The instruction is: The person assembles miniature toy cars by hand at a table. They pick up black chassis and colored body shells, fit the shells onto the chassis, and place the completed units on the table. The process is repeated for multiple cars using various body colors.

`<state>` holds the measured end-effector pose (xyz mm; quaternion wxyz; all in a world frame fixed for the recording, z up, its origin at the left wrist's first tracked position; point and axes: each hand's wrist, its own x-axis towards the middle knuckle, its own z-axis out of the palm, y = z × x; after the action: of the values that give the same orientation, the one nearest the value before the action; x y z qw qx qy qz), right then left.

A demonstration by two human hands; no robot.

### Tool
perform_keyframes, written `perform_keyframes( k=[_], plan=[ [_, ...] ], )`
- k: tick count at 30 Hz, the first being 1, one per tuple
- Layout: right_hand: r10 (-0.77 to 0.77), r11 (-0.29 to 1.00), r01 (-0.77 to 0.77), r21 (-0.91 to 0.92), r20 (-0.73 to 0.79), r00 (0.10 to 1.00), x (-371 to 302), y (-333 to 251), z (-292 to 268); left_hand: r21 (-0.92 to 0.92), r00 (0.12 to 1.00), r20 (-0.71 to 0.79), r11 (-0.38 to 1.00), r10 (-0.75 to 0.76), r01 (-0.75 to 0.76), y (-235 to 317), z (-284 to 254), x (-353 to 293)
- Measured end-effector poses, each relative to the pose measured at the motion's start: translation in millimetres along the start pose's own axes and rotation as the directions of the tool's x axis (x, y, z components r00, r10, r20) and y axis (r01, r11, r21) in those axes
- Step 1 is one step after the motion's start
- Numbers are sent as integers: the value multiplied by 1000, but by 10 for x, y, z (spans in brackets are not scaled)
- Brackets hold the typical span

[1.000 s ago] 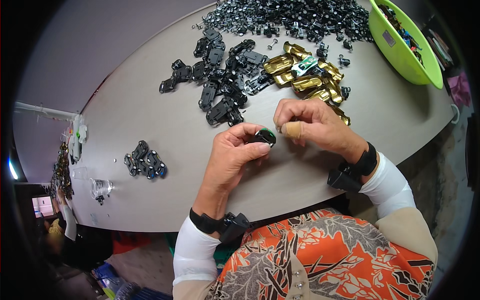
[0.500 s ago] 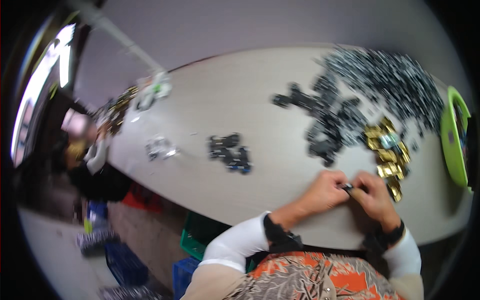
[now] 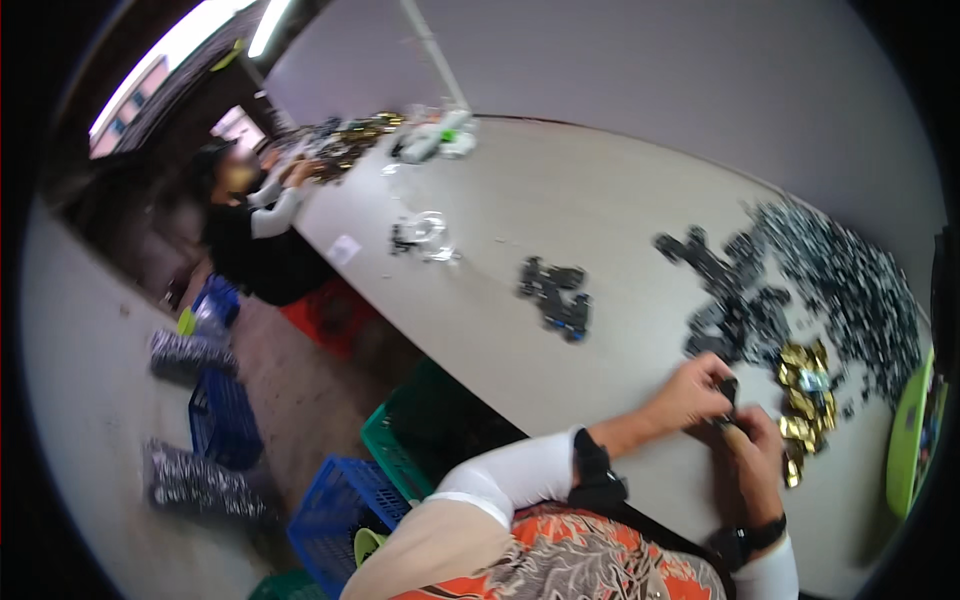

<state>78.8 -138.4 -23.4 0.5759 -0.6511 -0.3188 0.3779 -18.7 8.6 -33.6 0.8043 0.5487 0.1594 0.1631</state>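
Just above the near edge of the table my left hand (image 3: 692,394) pinches a small black part (image 3: 729,392) between thumb and fingers. My right hand (image 3: 757,452) is closed on the lower end of the same part, the two hands almost touching. Its exact kind is too small and partly covered to tell. Beyond my left hand lies a heap of black plastic pieces (image 3: 738,318). Several shiny gold pieces (image 3: 800,428) lie right of my right hand, with a pale item among them. A large spread of small dark grey pieces (image 3: 850,290) stretches behind them.
A green basin (image 3: 908,440) stands at the table's right edge. Black pieces (image 3: 556,297) lie mid-table; clear plastic (image 3: 430,236) lies farther left. A person (image 3: 250,220) works at the far end. Blue (image 3: 335,520) and green crates (image 3: 395,445) stand below the left edge.
The view has swung left and tilted, so the table shows at a steeper slant. Both hands stay together on the black part, which now stands more upright and shows more.
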Motion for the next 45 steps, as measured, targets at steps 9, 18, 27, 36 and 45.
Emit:
perform_keyframes(
  k=[9, 18, 27, 36, 45],
  plan=[
    [-3, 997, 7, 81, -53, 999, 30, -220, -278, -174, 976, 100, 963, -193, 208, 251, -6, -76],
    [-18, 969, -22, 248, 157, 987, 22, -214, -319, 77, 931, 190, 950, -312, 302, 191, 76, -132],
    [-69, 967, -5, 256, 282, 957, 41, -183, -310, 115, 907, 284, 950, -311, 290, 205, 16, -129],
    [183, 983, -172, -71, 208, 961, 57, -173, -210, 399, 931, 224, 898, -290, 184, 131, 83, -194],
    [-100, 980, 134, -146, 221, 970, 39, -55, 33, 565, 995, 81, 825, -57, 1, 275, -21, -427]
  ],
)
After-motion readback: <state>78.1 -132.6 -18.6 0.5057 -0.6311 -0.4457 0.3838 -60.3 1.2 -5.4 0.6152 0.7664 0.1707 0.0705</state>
